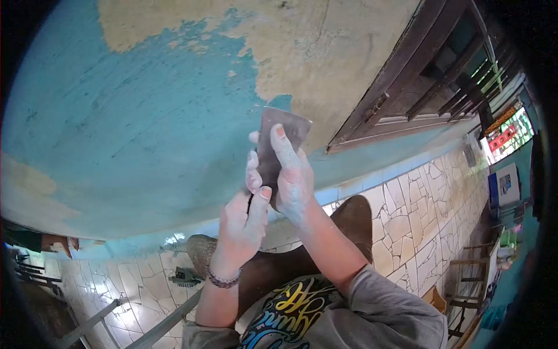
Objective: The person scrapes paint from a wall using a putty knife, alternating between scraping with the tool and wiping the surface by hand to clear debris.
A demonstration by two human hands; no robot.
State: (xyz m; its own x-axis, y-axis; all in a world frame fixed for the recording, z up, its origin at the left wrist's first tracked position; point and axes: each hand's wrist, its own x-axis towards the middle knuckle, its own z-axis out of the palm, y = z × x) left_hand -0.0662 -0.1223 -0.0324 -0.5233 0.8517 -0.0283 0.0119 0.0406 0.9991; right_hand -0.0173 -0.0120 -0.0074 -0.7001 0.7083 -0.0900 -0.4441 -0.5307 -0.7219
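Observation:
A flat metal putty knife (268, 154) is held up in front of the partly stripped wall (174, 116). My right hand (293, 177) wraps around its blade from the right, thumb laid along the face and fingertips showing past the left edge. Lower down, my left hand (241, 224) is closed around the handle, which is mostly hidden by the fingers. Whitish dust coats both hands. A dark bracelet (222, 280) circles my left wrist.
Blue paint covers much of the wall, with bare beige patches. A dark wooden shutter frame (401, 75) is at upper right. Pale metal rails (168, 320) stand at lower left over the stone-patterned floor (407, 215). Wooden furniture (468, 279) lines the right side.

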